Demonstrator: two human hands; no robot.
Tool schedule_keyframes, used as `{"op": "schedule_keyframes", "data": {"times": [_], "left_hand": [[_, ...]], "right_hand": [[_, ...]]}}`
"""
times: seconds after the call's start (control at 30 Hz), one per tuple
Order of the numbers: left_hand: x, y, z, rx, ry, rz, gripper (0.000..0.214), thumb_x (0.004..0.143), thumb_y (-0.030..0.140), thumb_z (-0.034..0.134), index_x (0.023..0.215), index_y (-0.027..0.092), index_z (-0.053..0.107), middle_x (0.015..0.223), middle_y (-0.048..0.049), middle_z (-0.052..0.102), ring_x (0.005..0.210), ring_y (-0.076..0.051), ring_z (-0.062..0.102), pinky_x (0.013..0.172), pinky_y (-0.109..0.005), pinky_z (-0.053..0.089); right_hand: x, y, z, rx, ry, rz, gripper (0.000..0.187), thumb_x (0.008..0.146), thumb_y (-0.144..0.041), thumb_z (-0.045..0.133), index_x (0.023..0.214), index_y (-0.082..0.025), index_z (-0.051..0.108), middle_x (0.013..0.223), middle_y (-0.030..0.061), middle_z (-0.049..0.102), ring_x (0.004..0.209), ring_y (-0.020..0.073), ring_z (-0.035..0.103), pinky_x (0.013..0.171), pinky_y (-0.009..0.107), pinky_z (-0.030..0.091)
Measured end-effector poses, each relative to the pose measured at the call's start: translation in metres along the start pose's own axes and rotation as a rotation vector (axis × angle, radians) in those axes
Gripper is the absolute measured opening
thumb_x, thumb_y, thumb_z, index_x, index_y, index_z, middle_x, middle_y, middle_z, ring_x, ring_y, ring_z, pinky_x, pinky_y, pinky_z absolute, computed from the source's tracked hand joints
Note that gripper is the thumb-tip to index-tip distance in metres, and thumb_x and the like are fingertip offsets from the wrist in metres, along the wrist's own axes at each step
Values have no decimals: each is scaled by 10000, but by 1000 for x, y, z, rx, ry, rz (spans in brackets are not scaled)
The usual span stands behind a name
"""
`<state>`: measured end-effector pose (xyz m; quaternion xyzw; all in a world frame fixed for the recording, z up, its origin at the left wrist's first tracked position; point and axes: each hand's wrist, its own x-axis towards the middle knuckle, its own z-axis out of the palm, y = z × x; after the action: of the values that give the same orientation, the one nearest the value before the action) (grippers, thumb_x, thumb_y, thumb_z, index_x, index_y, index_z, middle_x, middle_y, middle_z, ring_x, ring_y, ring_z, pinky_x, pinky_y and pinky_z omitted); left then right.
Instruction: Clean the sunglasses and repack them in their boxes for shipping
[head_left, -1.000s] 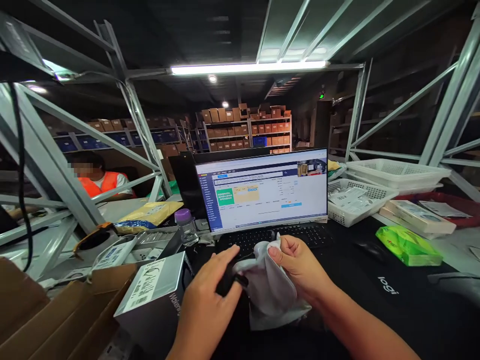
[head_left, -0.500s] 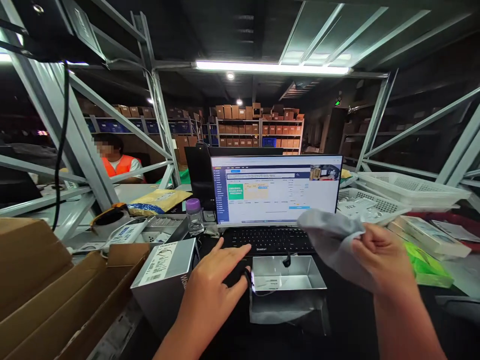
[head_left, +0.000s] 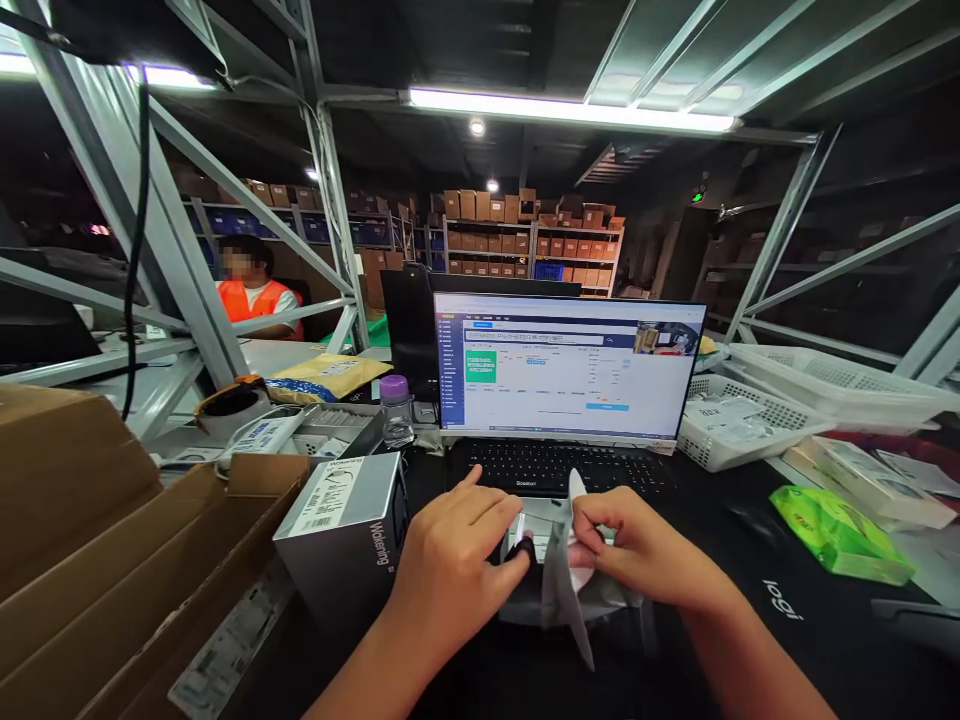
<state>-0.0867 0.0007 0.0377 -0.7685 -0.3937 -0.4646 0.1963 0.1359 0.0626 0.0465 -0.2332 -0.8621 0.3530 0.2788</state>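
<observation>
My right hand (head_left: 637, 548) pinches a thin grey sheet or pouch (head_left: 564, 580) that stands on edge over a shallow silver tray box (head_left: 537, 512) on the black desk mat. My left hand (head_left: 456, 555) rests at the tray's left side with its fingers curled, and a small black object sits at its thumb. Both hands are just in front of the black keyboard (head_left: 559, 465) and the lit monitor (head_left: 568, 368). A grey product box (head_left: 346, 528) stands to the left of my left hand.
An open cardboard carton (head_left: 112, 560) fills the lower left. A bottle with a purple cap (head_left: 395, 410) stands by the monitor. White baskets (head_left: 750, 420) and a green packet (head_left: 838, 532) lie on the right. A person in an orange vest (head_left: 251, 295) sits behind the steel racking.
My right hand came back from the right and lowered the grey sheet onto the silver tray, which is now mostly covered. My left hand closed in on the tray's left side.
</observation>
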Motion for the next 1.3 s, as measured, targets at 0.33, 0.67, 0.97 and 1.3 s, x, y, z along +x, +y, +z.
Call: {"op": "schedule_keyframes", "data": {"times": [0.33,0.67,0.97,1.3], "left_hand": [[-3,-5,1,7,-65,136,149,860,55,583,952,139,666,871,-49,739,797,-170,706,952,-432,585],[-4,-6,-3,-107,-57,13,234,767,81,631,968,191,675,877,-5,745,777,-147,701,992,-407,578],[-2,-8,-5,-76,-50,27,214,769,114,632,951,206,696,854,-3,758,745,-151,723,1004,-445,570],[-3,-5,-5,-71,-41,12,248,738,78,639,952,194,687,842,6,751,719,-144,706,1004,-470,573]], "right_hand": [[11,-15,49,-322,285,19,340,931,-243,524,684,-230,291,590,-66,356,528,112,276,533,269,184],[-1,-7,-3,-22,-181,-23,472,905,-322,668,642,-217,290,611,-81,307,582,103,270,551,252,231],[4,-8,19,-23,-63,0,477,852,-404,719,662,-225,320,630,-80,334,574,98,266,513,244,210],[-4,-16,13,60,-25,37,565,807,-248,729,579,-218,213,553,-92,220,534,89,193,482,266,167]]}}
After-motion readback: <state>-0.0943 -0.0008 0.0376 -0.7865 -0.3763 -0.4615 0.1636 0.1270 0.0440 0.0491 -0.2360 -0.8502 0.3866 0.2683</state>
